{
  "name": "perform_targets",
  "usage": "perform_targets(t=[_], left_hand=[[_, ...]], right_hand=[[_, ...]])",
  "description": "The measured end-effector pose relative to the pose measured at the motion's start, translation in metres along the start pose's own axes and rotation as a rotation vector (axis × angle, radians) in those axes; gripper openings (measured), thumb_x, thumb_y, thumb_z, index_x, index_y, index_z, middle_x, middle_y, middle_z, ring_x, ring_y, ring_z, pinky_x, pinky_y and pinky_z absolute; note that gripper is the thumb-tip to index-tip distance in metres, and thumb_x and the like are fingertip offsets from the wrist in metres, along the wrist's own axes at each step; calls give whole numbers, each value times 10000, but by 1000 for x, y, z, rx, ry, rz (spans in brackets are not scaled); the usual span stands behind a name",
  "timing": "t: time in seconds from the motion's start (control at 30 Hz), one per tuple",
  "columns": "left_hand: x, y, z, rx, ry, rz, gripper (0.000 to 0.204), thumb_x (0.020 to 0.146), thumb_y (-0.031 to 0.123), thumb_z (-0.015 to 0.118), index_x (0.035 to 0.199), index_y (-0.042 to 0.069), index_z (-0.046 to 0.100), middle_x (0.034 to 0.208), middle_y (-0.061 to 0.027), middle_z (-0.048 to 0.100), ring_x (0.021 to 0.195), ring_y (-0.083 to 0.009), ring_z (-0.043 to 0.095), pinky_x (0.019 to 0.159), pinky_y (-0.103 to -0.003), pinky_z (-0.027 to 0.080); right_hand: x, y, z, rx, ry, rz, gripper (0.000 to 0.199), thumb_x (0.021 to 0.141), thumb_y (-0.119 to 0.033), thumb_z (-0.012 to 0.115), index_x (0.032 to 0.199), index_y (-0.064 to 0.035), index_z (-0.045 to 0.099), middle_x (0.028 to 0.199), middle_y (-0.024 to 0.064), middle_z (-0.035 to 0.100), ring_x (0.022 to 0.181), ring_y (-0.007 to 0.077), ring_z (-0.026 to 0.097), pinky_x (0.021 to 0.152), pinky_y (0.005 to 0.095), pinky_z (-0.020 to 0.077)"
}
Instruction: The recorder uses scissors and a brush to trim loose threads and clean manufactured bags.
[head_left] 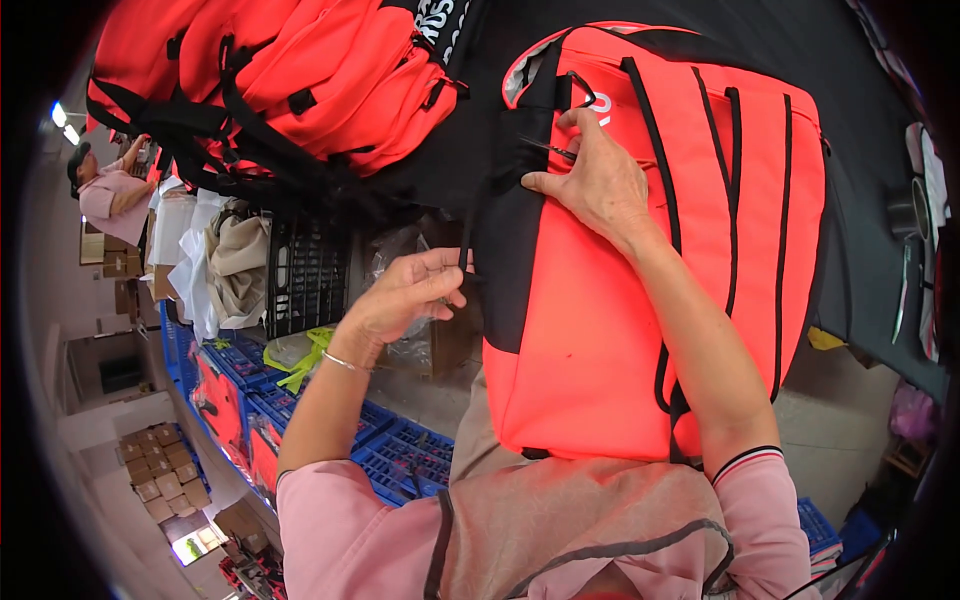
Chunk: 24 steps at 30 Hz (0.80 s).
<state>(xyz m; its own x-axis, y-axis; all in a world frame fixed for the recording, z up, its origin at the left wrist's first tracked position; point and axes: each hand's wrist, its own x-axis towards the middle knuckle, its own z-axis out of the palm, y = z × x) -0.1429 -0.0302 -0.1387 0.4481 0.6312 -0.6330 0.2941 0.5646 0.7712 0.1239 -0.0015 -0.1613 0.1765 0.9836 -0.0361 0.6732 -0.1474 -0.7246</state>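
A bright red-orange backpack (pixel 590 370) with black side panel and padded shoulder straps lies in front of me, its lower end close to my apron. My right hand (pixel 600 185) is over the upper part of its black side panel (pixel 507 290), closed on small dark scissors (pixel 548 148) with thin pointed tips toward the panel. My left hand (pixel 410 292) is at the left edge of that panel, thumb and fingers pinched together. Whatever lies between those fingertips is too small to make out.
More red backpacks (pixel 300 90) are piled at the upper left on the black tabletop (pixel 850 250). A black crate (pixel 308 275) and blue crates (pixel 405 455) stand to the left. A metal cup (pixel 908 210) sits at the right. Another person (pixel 115 195) works at the far left.
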Motion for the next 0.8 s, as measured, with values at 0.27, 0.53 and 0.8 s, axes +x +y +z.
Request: perform_targets(t=[0.27,0.53,0.8], left_hand=[[16,14,10,130,158,48,427,916,299,667,1178,-30,593,943,-43,618,676,-95,604,629,-235,532],[12,-1,16,57,66,94,357,949,221,621,1202,-8,516,1092,-75,579,938,-123,602,843,-309,539],[-2,-45,18,102,29,369,286,907,8,642,1157,-5,502,1134,-58,547,1075,-106,530,901,-272,479]], right_hand=[[-21,-1,9,136,111,-16,524,716,-244,830,1128,-73,555,950,129,660,847,282,667,718,396,516],[-64,15,28,88,-85,-547,256,756,-187,758,1008,-152,733,755,34,593,669,214,625,572,336,497],[-65,36,44,4,-5,-715,188,772,-169,754,948,-106,738,700,13,578,599,184,589,498,319,452]])
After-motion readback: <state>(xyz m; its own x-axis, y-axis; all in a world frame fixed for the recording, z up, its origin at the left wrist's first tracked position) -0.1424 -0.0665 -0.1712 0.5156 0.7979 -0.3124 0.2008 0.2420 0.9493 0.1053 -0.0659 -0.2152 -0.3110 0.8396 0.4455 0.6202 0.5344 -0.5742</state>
